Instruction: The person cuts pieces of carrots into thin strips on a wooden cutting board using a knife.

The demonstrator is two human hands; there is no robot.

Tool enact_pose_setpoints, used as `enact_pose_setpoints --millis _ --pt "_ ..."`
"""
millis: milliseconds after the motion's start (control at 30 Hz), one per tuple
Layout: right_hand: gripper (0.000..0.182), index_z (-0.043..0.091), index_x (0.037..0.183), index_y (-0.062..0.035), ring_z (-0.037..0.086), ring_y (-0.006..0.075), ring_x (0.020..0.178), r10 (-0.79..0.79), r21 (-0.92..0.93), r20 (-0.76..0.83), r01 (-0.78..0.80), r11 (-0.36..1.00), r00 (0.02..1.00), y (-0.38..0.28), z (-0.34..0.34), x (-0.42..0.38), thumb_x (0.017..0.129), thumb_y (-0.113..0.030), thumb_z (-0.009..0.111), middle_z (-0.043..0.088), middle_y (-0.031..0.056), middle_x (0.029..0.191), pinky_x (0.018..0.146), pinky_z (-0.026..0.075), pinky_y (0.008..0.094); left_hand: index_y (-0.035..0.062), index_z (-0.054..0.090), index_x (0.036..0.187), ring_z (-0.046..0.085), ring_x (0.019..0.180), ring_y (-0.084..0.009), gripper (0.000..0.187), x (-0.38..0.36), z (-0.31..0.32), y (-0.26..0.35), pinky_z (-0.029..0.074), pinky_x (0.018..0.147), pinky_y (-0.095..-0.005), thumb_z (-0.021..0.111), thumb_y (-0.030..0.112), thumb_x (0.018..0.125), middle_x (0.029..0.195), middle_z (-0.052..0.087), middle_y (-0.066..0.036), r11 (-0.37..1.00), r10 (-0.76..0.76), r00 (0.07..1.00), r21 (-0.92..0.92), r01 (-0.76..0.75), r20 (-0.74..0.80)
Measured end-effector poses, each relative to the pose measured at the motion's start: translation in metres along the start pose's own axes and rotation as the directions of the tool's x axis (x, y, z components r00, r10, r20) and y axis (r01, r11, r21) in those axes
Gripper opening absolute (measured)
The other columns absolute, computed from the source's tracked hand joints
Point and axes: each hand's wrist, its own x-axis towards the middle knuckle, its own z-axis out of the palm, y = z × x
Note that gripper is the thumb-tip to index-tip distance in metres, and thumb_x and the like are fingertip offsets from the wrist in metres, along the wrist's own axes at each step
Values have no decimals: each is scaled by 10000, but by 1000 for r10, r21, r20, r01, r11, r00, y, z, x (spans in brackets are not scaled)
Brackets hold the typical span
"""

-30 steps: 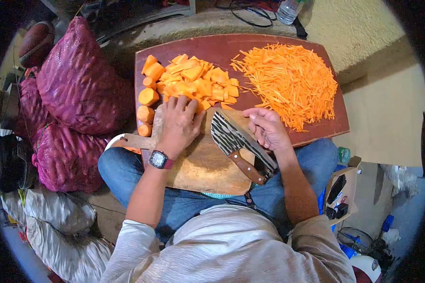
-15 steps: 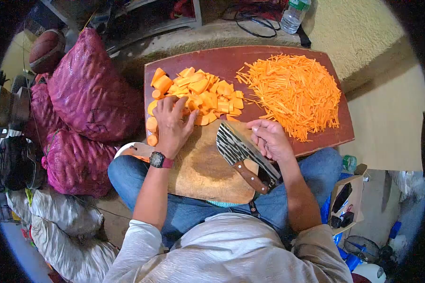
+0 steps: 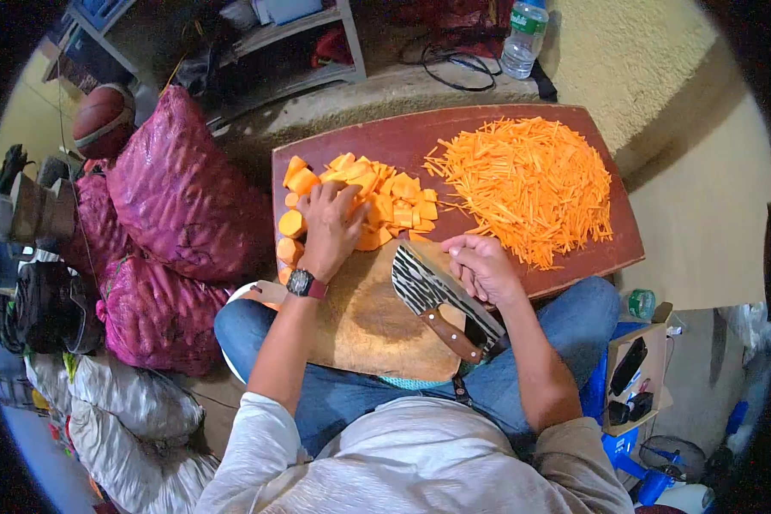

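From the head view I can read no writing clearly; the water bottle [image 3: 522, 27] at the top carries a green label whose lettering is too small to make out. My left hand [image 3: 332, 224] lies palm down, fingers spread and curled loosely over the pile of carrot slabs [image 3: 384, 199], touching its near edge and gripping nothing I can see. The slabs are bright orange, flat and blocky, heaped on the far left of the dark red surface [image 3: 454, 124]. Round carrot chunks [image 3: 290, 224] sit just beside my left hand, toward the left edge. To the right lies a broad mound of thin julienned carrot sticks [image 3: 531, 184]. My right hand [image 3: 481, 267] is closed lightly on the spine of a cleaver [image 3: 433, 287] with a patterned blade and a wooden handle, which rests on the wooden cutting board [image 3: 368, 317] across my lap. Red mesh sacks [image 3: 184, 206] are stacked to my left.
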Motion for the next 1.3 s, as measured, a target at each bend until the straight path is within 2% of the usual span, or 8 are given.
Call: enact_pose_setpoints --millis 233,500,1067,1133,1167,1200,1267,1300 --pt "264 692 1233 10 580 89 445 -27 -56 35 29 998 999 -2 5 -1 1076 -199 658 658 32 796 334 354 240 131 772 1263 611 1234 -350 421 41 23 -7 422 1013 -551 845 263 870 1275 696 -134 969 -137 947 237 67 292" --pt "281 681 1247 16 578 75 463 -8 -128 58 15 992 998 -5 10 -3 1092 -217 659 643 17 803 349 355 227 106 777 1225 632 1187 -393 424 45 34 -22 432 1017 -559 856 257 837 1204 691 -171 987 -159 939 50 151 305" --pt "300 696 1262 34 618 82 520 -7 -196 61 19 980 998 -5 14 -9 1092 -211 665 666 33 821 398 415 234 23 748 1149 662 1007 -381 368 -29 -52 49 513 856 -497 844 155 819 1112 675 -161 939 -188 982 -291 186 22" --pt "316 717 1253 41 658 93 601 -241 -297 70 251 921 968 3 23 -20 1097 -229 668 703 41 870 500 494 258 20 748 1141 659 1013 -394 367 -68 -56 67 525 892 -506 849 174 824 1101 667 -176 994 -49 999 -98 48 -7" --pt "284 742 1237 33 720 229 669 -413 -571 128 408 712 902 3 23 -30 1064 -185 690 753 107 897 625 577 375 20 748 1141 659 1013 -394 367 -86 -58 77 525 892 -506 849 174 824 1101 667 -176 992 -75 997 -101 74 -11" --pt "284 742 1237 33 720 229 669 -394 -578 149 403 709 907 -5 30 -46 1064 -185 690 753 107 897 625 577 375 23 747 1154 656 1027 -403 370 -100 -62 90 529 904 -509 846 176 833 1103 662 -185 991 -104 991 -82 110 81" --pt "324 720 1297 6 754 389 863 -523 -829 354 519 209 776 -16 45 -81 1007 -139 724 768 179 1009 778 607 478 27 746 1168 654 1042 -412 373 -120 -64 98 533 916 -512 844 178 841 1104 657 -193 983 -164 972 -58 176 170" --pt "324 720 1297 6 754 389 863 -504 -824 372 528 208 779 -14 52 -94 1007 -139 724 768 179 1009 778 607 478 28 738 1201 652 1059 -417 388 -127 -63 97 536 924 -514 834 172 854 1125 652 -199 976 -174 961 -91 197 215"
